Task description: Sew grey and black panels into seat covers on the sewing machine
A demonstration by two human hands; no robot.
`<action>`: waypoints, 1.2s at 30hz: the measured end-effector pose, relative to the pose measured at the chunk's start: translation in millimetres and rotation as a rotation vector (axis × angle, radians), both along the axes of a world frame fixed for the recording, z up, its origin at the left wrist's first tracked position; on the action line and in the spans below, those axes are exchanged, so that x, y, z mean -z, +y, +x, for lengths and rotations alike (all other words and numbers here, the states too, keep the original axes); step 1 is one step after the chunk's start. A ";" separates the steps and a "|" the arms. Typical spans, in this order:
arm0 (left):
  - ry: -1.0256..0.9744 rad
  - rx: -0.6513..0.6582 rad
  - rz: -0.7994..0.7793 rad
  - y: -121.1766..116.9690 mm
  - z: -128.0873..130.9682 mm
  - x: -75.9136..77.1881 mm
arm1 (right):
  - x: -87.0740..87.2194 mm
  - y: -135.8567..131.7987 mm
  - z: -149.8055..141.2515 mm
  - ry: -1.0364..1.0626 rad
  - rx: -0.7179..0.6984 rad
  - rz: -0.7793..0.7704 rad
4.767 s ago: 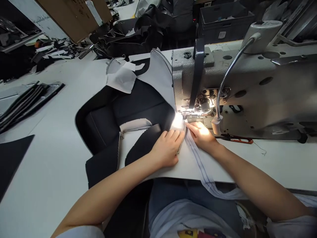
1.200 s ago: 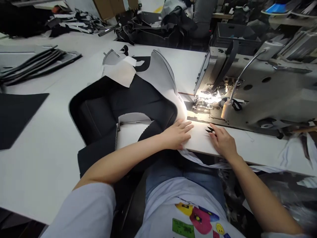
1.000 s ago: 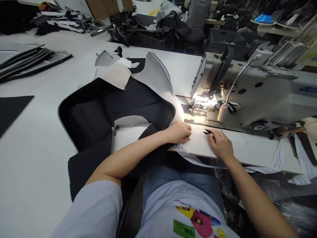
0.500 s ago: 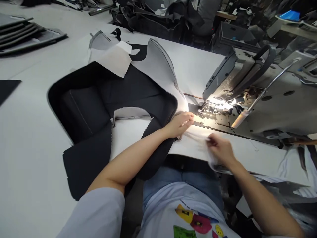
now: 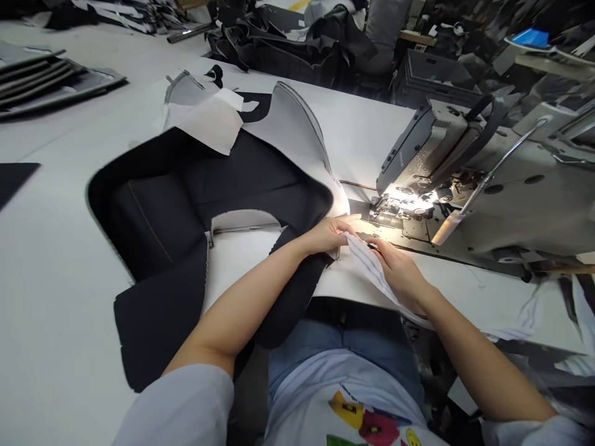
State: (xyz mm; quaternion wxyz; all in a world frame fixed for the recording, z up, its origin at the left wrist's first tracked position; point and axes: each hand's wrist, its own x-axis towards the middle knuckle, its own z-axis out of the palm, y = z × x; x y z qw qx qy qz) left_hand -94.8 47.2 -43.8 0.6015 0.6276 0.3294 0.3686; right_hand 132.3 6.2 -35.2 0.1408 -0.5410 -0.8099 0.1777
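My left hand [image 5: 331, 235] rests at the right edge of a black sewn cover [image 5: 251, 173] with grey backing. Its thumb and fingers pinch the end of a white striped strip [image 5: 372, 265]. Close beside it, my right hand [image 5: 395, 269] is closed on the same strip a little further along; something small and dark shows at its fingertips, too small to name. From there the strip runs down over the table's front edge. Just beyond both hands stands a sewing machine [image 5: 413, 148], its lamp shining on the needle area. A white piece of fabric [image 5: 211, 121] lies on the cover's far side.
Stacked dark panels [image 5: 41, 80] lie at the far left of the white table [image 5: 60, 248]. Dark cut pieces [image 5: 288, 46] are heaped behind it, near a grey crate [image 5: 434, 77]. A lamp arm [image 5: 483, 179] reaches down by the machine.
My right hand has moved left and up, bringing the strip to my left hand. My left fingers now pinch the strip's end. The view has shifted slightly.
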 end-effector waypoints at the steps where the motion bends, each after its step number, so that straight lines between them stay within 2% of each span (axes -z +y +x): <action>1: -0.016 0.003 -0.036 0.4 -0.4 -1.6 | 1.2 3.0 -5.6 0.002 -0.055 0.008; 5: -0.056 -0.004 -0.125 1.7 -0.3 -3.1 | 6.0 13.6 -24.1 0.089 -0.187 -0.014; 9: -0.077 0.003 -0.150 4.5 -1.7 0.1 | 6.3 17.3 -28.6 0.141 -0.168 -0.060; 16: -0.047 0.019 -0.064 6.3 -3.1 -0.5 | -1.1 19.0 -23.7 0.157 -0.199 -0.057; 23: -0.002 0.023 -0.040 4.5 -5.4 -3.9 | -7.1 27.7 -43.2 0.040 -0.247 -0.048; 28: -0.063 0.021 -0.084 5.8 -2.8 -0.4 | -2.8 19.7 -48.5 -0.037 -0.242 -0.108; 30: -0.037 0.004 -0.060 3.9 -1.0 -0.3 | 1.8 14.3 -41.7 -0.018 -0.243 -0.109; 32: 0.057 0.020 0.032 0.2 -3.0 -3.2 | 7.5 9.6 -24.5 0.025 -0.208 -0.042; 34: 0.146 0.076 0.191 -2.7 -12.0 -8.1 | 14.2 5.9 3.1 0.011 -0.113 0.101; 35: 0.164 0.063 0.287 -2.7 -19.4 -10.5 | 17.6 4.6 19.2 -0.020 -0.050 0.201; 36: 0.170 -0.013 0.381 -1.2 -28.4 -12.2 | 21.1 3.6 35.3 -0.060 0.020 0.310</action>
